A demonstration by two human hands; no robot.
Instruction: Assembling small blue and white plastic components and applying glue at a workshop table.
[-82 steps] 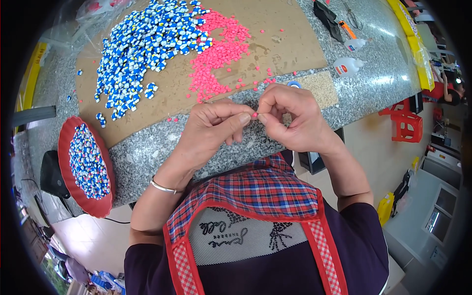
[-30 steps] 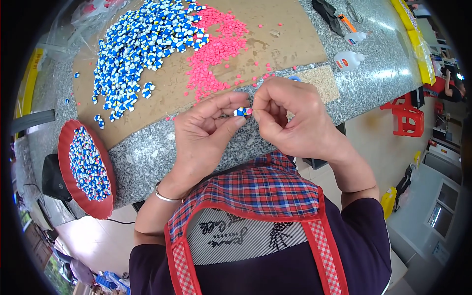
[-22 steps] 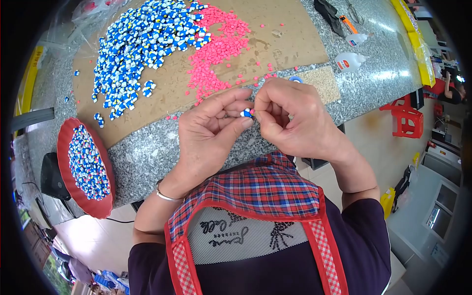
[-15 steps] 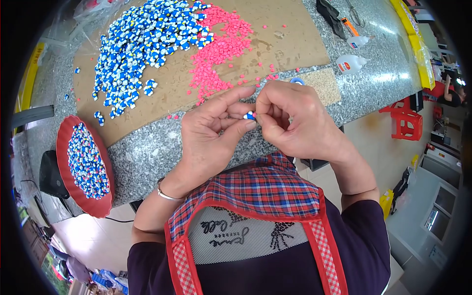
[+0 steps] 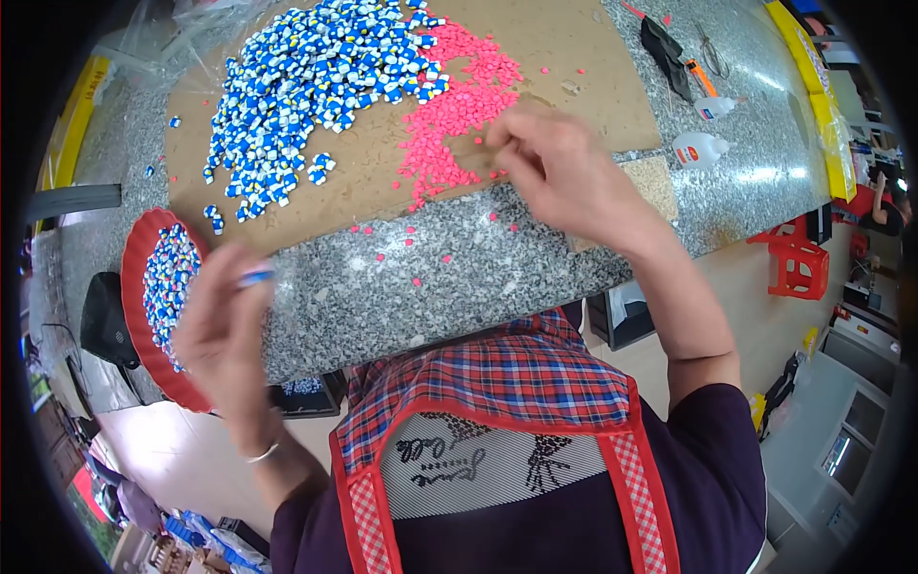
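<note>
My left hand [image 5: 222,335] is out to the left beside the red tray [image 5: 135,277], pinching a small blue and white piece [image 5: 256,277] at its fingertips just right of the tray. The tray holds several blue and white pieces. My right hand [image 5: 564,172] is stretched forward over the brown board [image 5: 574,57], its fingertips pinched at the right edge of the pile of pink pieces [image 5: 454,115]; whether it holds one cannot be told. A big heap of blue and white pieces [image 5: 316,86] lies left of the pink pile.
The board lies on a speckled grey stone table [image 5: 459,287] with stray pink pieces scattered along its near part. Two white glue bottles [image 5: 703,148], a dark tool and scissors lie at the far right. A red plastic stool [image 5: 798,268] stands on the floor to the right.
My hands were together in front of my chest on a small blue and white piece. Now they have parted: the left carried the piece to the tray, the right reached forward to the pink pile.
</note>
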